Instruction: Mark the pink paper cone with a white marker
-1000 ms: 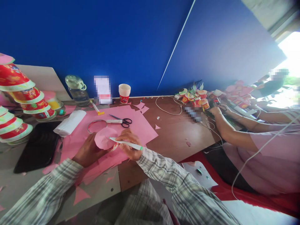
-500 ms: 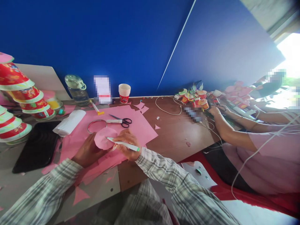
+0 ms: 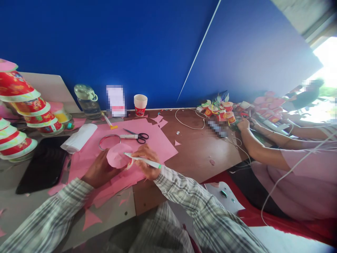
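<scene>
My left hand (image 3: 98,168) grips a paper cup (image 3: 130,163) topped by a round pink paper disc (image 3: 118,156). The disc covers most of the cup, and only a strip of its red and white edge shows. In my right hand (image 3: 147,160) is a slim white marker (image 3: 147,161) with a green end, pinched like a pen. Its tip is over the right part of the disc; whether it touches the paper I cannot tell. Black-handled scissors (image 3: 142,137), a white glue stick or pen (image 3: 129,136) and a roll of tape (image 3: 101,140) lie just beyond my hands.
Pink paper sheets (image 3: 160,140) cover the table under my hands. Left are stacked red cups (image 3: 39,105), a black phone or tablet (image 3: 42,165) and a white paper roll (image 3: 80,138). A bottle (image 3: 88,102) and another cup (image 3: 140,105) stand behind. A co-worker's hands (image 3: 243,124) work at right.
The marker in my right hand has shifted slightly to the right across the disc, and more of the cup's edge shows. My left hand stays nearly still. The co-worker's hand has moved a little.
</scene>
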Demonstrator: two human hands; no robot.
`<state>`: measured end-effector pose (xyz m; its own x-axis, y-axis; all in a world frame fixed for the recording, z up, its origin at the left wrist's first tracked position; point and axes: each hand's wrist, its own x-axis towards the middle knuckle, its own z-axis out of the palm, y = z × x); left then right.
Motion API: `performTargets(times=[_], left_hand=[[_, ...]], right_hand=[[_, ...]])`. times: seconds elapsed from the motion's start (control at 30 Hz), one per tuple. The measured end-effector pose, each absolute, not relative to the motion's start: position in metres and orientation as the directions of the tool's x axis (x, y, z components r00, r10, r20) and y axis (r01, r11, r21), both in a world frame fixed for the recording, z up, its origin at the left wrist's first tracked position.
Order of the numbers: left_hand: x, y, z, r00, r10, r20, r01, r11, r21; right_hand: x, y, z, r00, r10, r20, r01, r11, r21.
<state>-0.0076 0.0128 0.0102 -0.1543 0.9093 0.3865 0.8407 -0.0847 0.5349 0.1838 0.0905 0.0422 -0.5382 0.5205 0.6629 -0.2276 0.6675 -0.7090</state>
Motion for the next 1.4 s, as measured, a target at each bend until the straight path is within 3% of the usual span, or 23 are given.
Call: performTargets(times=[0.2,0.4,0.67,1.1,1.4], left_hand=[[-0.009,0.013,0.007,-0.123,0.885,0.45,0.857,-0.134,0.498],[-0.009,0.013,0.006,-0.128,0.886,0.446,0.861,-0.123,0.494],[-0.008,0.012,0.008,-0.129,0.902,0.413,0.857,-0.108,0.503],[-0.01,0.009,0.008,-0.112,0.885,0.452,0.842,-0.157,0.517],[-0.016,0.012,-0.004,-0.132,0.869,0.476,0.88,-0.117,0.46]], right_hand=[[0.183,0.088,0.043,-0.572,0.456,0.682,-0.253,0.693,-0.676],[0.185,0.09,0.043,-0.527,0.518,0.674,-0.236,0.672,-0.702],[0.184,0.087,0.045,-0.533,0.475,0.7,-0.269,0.69,-0.672],[0.183,0.092,0.038,-0.486,0.536,0.69,-0.216,0.692,-0.689],[0.184,0.092,0.04,-0.501,0.52,0.692,-0.213,0.701,-0.681]])
